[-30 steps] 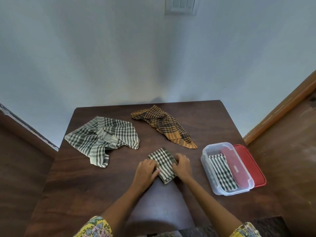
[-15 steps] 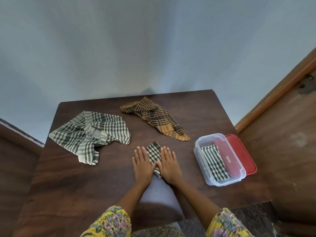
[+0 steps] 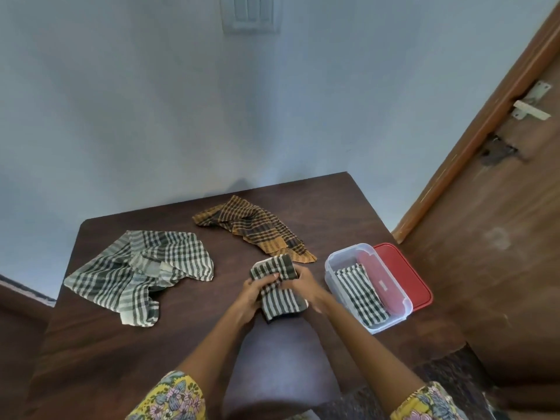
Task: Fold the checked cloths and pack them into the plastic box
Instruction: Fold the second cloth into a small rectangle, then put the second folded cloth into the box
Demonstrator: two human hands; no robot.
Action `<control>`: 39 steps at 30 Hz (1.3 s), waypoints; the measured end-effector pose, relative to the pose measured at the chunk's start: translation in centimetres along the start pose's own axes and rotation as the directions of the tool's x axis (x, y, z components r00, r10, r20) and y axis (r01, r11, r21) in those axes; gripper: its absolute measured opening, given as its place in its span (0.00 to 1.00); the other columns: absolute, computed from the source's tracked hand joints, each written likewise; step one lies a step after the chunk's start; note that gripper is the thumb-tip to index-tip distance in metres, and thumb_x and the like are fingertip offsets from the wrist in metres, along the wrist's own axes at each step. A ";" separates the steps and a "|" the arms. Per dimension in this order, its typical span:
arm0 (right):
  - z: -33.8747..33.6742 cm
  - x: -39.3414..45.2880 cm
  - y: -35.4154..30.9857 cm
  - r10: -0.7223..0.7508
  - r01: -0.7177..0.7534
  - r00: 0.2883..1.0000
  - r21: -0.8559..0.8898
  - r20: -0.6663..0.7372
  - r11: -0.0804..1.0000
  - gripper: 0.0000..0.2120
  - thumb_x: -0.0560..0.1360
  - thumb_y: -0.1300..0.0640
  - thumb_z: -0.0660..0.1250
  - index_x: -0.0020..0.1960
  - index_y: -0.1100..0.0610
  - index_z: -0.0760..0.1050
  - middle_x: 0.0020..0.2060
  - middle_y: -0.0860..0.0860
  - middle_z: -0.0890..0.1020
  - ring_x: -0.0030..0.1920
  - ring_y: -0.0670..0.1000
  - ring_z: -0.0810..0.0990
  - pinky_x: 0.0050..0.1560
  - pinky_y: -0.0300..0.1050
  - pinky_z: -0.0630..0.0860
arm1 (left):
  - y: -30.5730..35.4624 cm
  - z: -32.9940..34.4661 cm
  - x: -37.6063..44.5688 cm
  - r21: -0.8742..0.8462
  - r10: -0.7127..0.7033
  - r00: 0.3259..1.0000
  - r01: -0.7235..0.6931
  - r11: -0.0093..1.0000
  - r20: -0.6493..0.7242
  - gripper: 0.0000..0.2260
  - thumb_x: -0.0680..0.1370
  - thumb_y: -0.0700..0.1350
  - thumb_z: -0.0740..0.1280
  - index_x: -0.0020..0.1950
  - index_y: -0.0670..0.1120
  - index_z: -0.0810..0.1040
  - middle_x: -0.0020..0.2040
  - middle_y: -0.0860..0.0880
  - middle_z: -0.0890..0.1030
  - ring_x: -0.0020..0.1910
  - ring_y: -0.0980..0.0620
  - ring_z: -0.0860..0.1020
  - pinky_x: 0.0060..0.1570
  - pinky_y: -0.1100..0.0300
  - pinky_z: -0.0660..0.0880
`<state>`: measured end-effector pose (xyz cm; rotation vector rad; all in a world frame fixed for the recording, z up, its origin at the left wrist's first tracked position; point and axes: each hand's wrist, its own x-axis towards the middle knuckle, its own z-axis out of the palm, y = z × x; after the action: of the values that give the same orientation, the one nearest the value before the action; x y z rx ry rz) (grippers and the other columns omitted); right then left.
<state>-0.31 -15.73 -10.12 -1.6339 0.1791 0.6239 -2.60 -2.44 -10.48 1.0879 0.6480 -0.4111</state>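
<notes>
On the dark brown wooden table (image 3: 100, 334), a crumpled green and white checked cloth (image 3: 136, 275) lies at the left and an orange and black checked cloth (image 3: 254, 227) lies further back. The clear plastic box (image 3: 371, 324) at the right holds 1 folded striped cloth (image 3: 359, 294) and rests on its red lid (image 3: 407, 275). The left hand (image 3: 257, 294) and right hand (image 3: 303, 283) both grip the small folded green checked cloth (image 3: 277, 291), just beside the box. Half a second ago both hands pressed it flat with straight fingers; now it is lifted.
</notes>
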 end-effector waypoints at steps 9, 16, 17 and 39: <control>-13.4 -4.8 -7.4 -0.063 0.112 0.993 -0.659 0.098 0.744 0.16 0.67 0.64 0.71 0.54 0.54 0.78 0.43 0.49 0.81 0.43 0.46 0.79 0.47 0.40 0.74 | 6.8 10.7 0.0 0.596 0.021 0.868 -0.358 0.719 0.495 0.13 0.71 0.38 0.73 0.54 0.46 0.79 0.48 0.49 0.82 0.46 0.54 0.82 0.48 0.62 0.78; -15.7 -5.6 -5.5 -0.357 0.038 0.711 -0.474 -0.606 0.880 0.35 0.68 0.52 0.74 0.69 0.59 0.63 0.65 0.58 0.71 0.66 0.57 0.70 0.66 0.50 0.68 | 5.3 16.5 -0.3 0.525 0.139 0.891 -0.374 0.764 0.433 0.12 0.76 0.33 0.65 0.60 0.34 0.74 0.40 0.46 0.77 0.39 0.51 0.77 0.39 0.62 0.77; -15.5 -5.6 -5.0 -0.294 0.089 0.670 -0.320 -0.681 0.943 0.39 0.69 0.50 0.73 0.73 0.60 0.57 0.69 0.59 0.67 0.69 0.58 0.67 0.68 0.51 0.66 | 4.9 16.7 -0.4 0.361 0.142 0.909 -0.294 0.885 0.392 0.15 0.77 0.32 0.63 0.63 0.33 0.71 0.45 0.45 0.78 0.45 0.47 0.78 0.46 0.58 0.78; -14.8 -5.5 1.4 -0.042 -0.149 0.959 -0.625 -0.280 0.766 0.30 0.78 0.68 0.53 0.76 0.57 0.47 0.47 0.58 0.75 0.41 0.49 0.73 0.39 0.42 0.70 | -3.0 14.5 -0.3 0.759 0.257 0.728 -0.526 -0.384 0.635 0.11 0.78 0.41 0.58 0.49 0.42 0.80 0.48 0.47 0.82 0.54 0.50 0.77 0.75 0.44 0.42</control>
<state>-1.27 -31.42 -8.09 -2.4020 0.2350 0.5199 -0.59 -16.82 -7.85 2.7557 -0.6607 -0.2705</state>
